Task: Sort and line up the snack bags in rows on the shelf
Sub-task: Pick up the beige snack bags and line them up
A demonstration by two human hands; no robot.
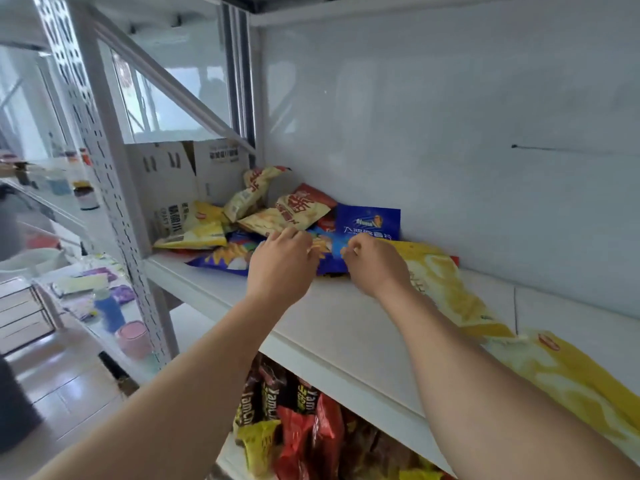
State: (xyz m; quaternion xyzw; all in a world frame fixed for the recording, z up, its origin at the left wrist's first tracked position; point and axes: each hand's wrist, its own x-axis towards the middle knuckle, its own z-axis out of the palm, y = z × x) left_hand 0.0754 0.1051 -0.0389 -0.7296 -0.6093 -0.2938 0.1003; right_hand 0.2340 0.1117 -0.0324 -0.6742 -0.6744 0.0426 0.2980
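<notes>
A heap of snack bags lies on the white shelf [346,327] near its left end. My left hand [282,263] and my right hand [375,266] both reach into it, fingers curled on a blue bag [330,251] lying flat at the front of the heap. Behind it a second blue bag [369,221] stands against the back wall. Pale yellow bags with red print [301,209] are piled further back. Two large yellow bags [446,289] [568,372] lie flat along the shelf to the right, partly under my right forearm.
A cardboard box [166,188] stands at the shelf's left end behind small yellow bags [197,233]. The lower shelf holds dark, red and yellow bags [298,424]. A perforated upright [117,188] frames the left side. A table with bottles and a pink cup [133,339] is beyond.
</notes>
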